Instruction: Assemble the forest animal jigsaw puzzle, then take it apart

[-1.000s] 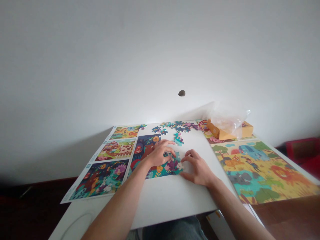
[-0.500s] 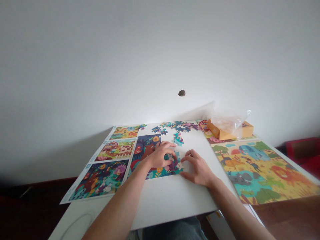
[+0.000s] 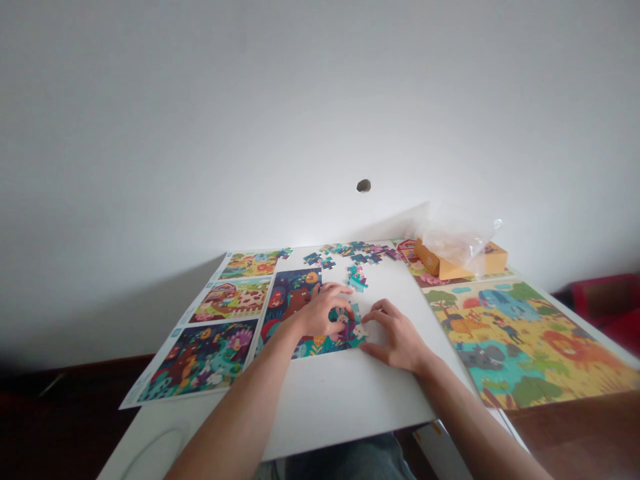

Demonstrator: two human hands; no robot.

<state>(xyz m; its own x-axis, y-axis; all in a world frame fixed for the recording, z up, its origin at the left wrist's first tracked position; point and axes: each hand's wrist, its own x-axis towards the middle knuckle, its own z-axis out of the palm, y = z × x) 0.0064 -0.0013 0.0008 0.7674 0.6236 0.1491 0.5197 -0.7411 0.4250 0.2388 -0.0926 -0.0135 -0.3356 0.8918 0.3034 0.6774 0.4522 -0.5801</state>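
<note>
A partly built dark jigsaw puzzle (image 3: 293,297) lies in the middle of the white table (image 3: 340,400). My left hand (image 3: 323,310) rests on its right part, fingers curled and pressing on the pieces there. My right hand (image 3: 395,337) lies at the puzzle's right edge, its fingertips touching a teal edge piece (image 3: 356,312). Loose puzzle pieces (image 3: 357,253) are scattered at the far side of the table, and a small teal cluster (image 3: 356,278) lies just beyond my left hand.
A sheet with three reference pictures (image 3: 220,327) lies to the left. A finished yellow savanna puzzle (image 3: 525,340) covers the right side. An orange box (image 3: 450,263) with a clear plastic bag (image 3: 457,237) stands at the back right. A white wall rises behind the table.
My left hand's fingers have drawn in slightly over the puzzle's right part. My right hand has hardly moved.
</note>
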